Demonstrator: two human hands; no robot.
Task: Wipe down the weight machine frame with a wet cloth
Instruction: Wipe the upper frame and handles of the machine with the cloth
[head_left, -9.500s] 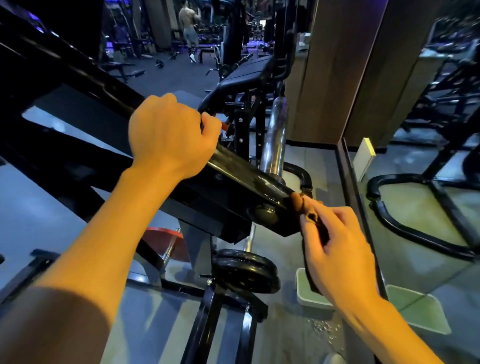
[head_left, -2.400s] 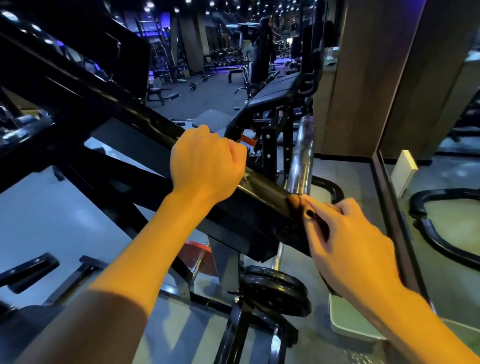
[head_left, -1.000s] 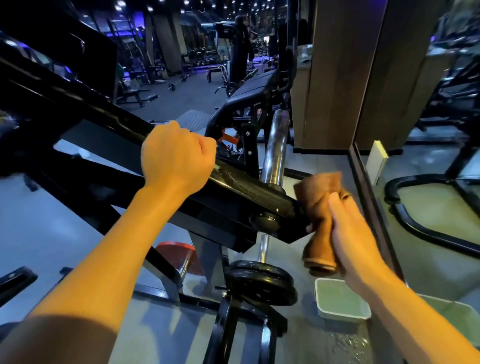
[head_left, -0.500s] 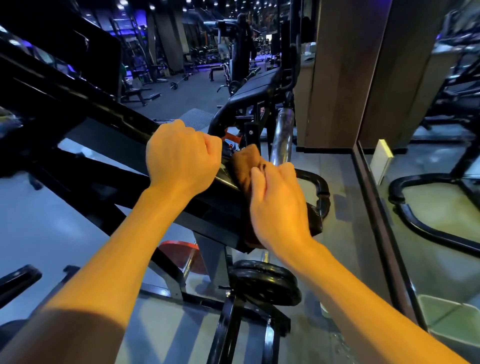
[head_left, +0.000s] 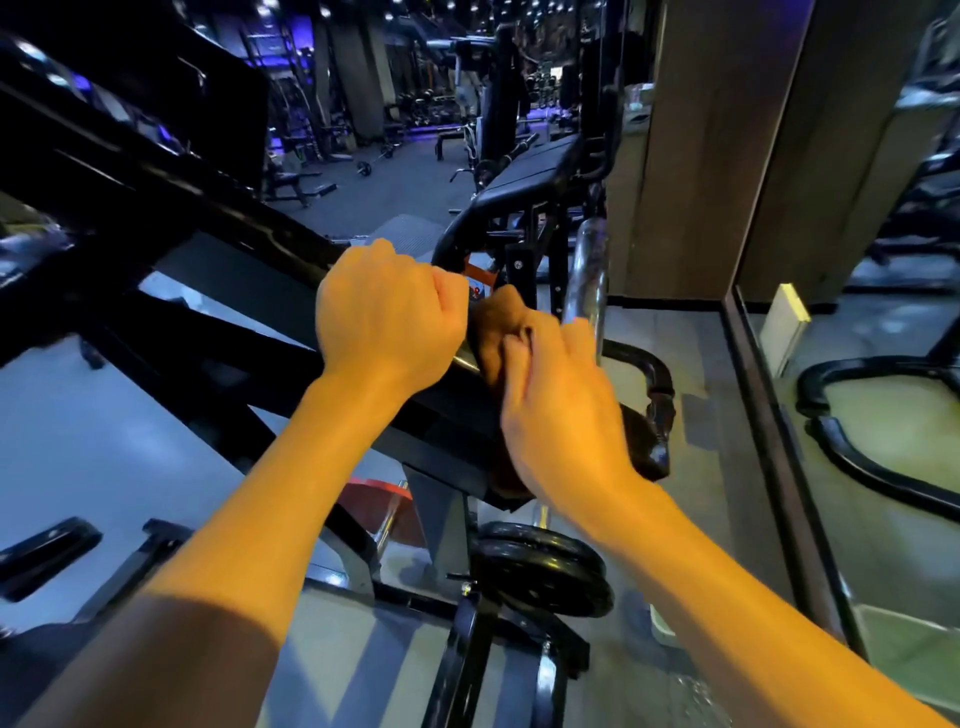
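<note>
A black weight machine frame (head_left: 171, 208) slopes from the upper left down to the middle of the head view. My left hand (head_left: 384, 312) grips its top bar in a fist. Right beside it, my right hand (head_left: 561, 405) holds a brown cloth (head_left: 493, 332) draped over the same bar, pressing it against the metal. The cloth's lower part shows under my right wrist; much of it is hidden by the hand. The bar's end cap lies behind my right hand.
A chrome sleeve (head_left: 587, 270) rises behind the hands. Black weight plates (head_left: 540, 571) sit low on a peg by the base legs. A mirror wall (head_left: 857, 415) with a dark frame runs along the right. Benches and racks fill the far gym floor.
My right hand brought the cloth from the bar's end up onto the bar beside my left hand, and has edged slightly further since half a second ago. The left hand kept its grip.
</note>
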